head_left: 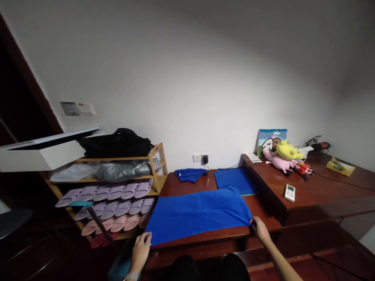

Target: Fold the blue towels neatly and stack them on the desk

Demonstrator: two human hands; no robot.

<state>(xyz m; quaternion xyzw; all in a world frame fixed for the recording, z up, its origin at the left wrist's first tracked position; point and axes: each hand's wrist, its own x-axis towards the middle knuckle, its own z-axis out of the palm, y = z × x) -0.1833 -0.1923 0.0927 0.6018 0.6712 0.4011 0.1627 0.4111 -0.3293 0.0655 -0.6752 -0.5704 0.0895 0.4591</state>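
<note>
A long blue cloth [196, 214] is spread over the low wooden table, with a few soft wrinkles toward its right end. My left hand [141, 248] pinches its near left corner at the table's front edge. At the near right corner, my right hand [260, 229] has its fingers closed on the cloth's edge. Behind it lie a flat, folded blue cloth [234, 179] on the right and a small crumpled blue cloth [191, 174] on the left.
To the left stands a wooden rack [158, 183] with rows of slippers [117, 191] and a black bag [117, 144] on top. The higher wooden desk [269, 187] at right bears plush toys [288, 150], a remote [290, 192] and a tissue pack [340, 167]. A charger [205, 159] is plugged into the wall.
</note>
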